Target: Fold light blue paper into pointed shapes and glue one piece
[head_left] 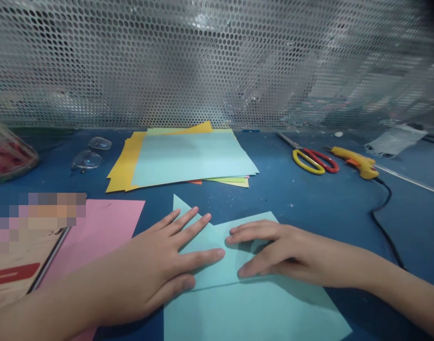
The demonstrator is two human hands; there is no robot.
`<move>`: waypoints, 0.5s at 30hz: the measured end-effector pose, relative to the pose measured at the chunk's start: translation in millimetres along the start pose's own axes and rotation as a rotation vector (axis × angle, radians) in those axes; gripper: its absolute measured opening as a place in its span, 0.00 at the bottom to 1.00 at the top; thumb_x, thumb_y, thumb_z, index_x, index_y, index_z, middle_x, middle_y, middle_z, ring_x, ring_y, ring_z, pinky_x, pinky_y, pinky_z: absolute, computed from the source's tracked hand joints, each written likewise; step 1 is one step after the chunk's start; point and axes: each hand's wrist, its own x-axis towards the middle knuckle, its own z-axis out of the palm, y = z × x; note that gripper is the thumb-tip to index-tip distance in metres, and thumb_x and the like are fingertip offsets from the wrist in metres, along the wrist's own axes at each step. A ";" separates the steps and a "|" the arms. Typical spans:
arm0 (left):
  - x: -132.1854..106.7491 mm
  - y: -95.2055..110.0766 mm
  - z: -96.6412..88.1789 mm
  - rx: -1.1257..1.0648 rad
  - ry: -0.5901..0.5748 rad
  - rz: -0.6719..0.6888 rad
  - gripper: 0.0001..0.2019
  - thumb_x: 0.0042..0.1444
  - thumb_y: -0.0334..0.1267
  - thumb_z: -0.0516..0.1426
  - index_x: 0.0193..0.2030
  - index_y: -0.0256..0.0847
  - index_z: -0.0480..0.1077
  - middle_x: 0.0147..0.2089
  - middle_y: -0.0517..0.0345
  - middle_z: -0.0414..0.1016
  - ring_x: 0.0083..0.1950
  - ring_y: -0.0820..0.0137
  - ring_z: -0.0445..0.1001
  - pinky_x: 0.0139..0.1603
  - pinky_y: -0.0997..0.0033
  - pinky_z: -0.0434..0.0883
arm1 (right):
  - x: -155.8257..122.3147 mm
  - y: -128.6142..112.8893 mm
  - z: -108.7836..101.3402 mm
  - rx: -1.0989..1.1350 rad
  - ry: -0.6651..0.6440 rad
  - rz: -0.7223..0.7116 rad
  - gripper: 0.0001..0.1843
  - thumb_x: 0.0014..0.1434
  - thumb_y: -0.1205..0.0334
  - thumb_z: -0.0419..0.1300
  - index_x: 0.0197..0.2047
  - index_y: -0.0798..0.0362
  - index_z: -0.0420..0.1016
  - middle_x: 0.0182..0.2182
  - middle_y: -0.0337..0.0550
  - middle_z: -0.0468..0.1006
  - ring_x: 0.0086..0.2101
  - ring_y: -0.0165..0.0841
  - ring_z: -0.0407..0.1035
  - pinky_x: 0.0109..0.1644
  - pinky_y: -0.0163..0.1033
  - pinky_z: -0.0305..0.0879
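Observation:
A light blue sheet of paper (245, 308) lies in front of me, its far part folded over toward me, with a pointed corner sticking up at the far left. My left hand (167, 260) rests flat on the folded part, fingers spread. On the right side of the same fold, my right hand (274, 246) touches the paper with its fingertips; thumb and fingers are apart. Neither hand grips anything. Part of the fold is hidden under both hands.
Behind the sheet lies a stack of coloured paper (195, 156). Scissors (309, 158) and a yellow glue gun (359, 161) with a black cord are at the right, near a face mask (396, 139). Glasses (89, 158), pink paper (113, 218) and a jar (9, 151) are left.

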 end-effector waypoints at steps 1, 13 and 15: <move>0.3 0.3 -0.5 0.003 0.007 0.012 0.23 0.74 0.47 0.41 0.73 0.59 0.49 0.75 0.42 0.39 0.73 0.43 0.41 0.61 0.27 0.59 | 0.1 0.3 -0.3 0.005 0.002 -0.010 0.17 0.68 0.71 0.57 0.54 0.47 0.80 0.64 0.45 0.69 0.64 0.33 0.59 0.66 0.39 0.58; 0.0 5.2 -3.0 -0.011 0.043 0.062 0.29 0.67 0.30 0.47 0.71 0.62 0.54 0.75 0.40 0.46 0.71 0.34 0.46 0.56 0.22 0.62 | -1.8 -0.6 0.3 -0.029 0.007 -0.044 0.18 0.69 0.72 0.55 0.54 0.48 0.80 0.64 0.47 0.68 0.65 0.34 0.58 0.67 0.40 0.56; 0.4 4.6 -3.1 -0.015 0.028 0.066 0.32 0.65 0.28 0.48 0.71 0.64 0.53 0.75 0.43 0.45 0.71 0.34 0.44 0.55 0.21 0.62 | -2.6 -2.3 -0.1 -0.061 -0.015 -0.045 0.21 0.69 0.75 0.52 0.55 0.46 0.80 0.65 0.46 0.67 0.66 0.34 0.57 0.67 0.41 0.56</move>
